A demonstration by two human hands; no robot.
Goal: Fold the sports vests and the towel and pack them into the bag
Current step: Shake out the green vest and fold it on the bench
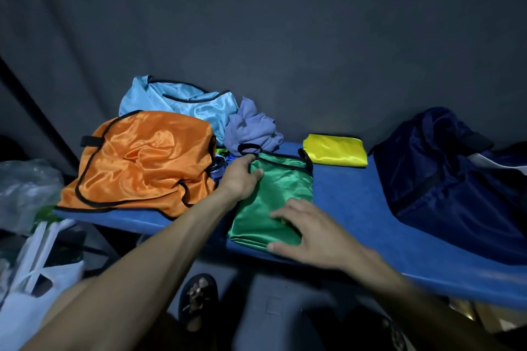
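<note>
Head view shows four sports vests on a blue desk [356, 208], one towel and one bag. The orange vest [142, 162] lies spread and rumpled at the left end, and the light blue vest [182, 105] sits crumpled behind it against the dark backdrop. The yellow vest [335, 149] lies folded into a small flat rectangle toward the back of the desk, between the green vest and the bag. The green vest [273, 196] lies folded into a narrow strip near the front edge, its black-trimmed straps pointing away from the person. One lavender towel [252, 128] is bunched in a heap just behind the green vest, touching the light blue one. One dark navy bag [450, 179] stands at the right end of the desk, well apart from the green vest. Both hands are on the green vest. The left hand [241, 177] grips its far left corner, fingers curled over the black trim and thumb lying on the fabric. The right hand [310, 234] rests flat on the near end with fingers spread and fairly straight, pressing the cloth down and holding nothing. A clear plastic bag [25, 188] and a white carrier bag [34, 279] sit off the desk at lower left, and a sandalled foot [198, 299] shows below.
</note>
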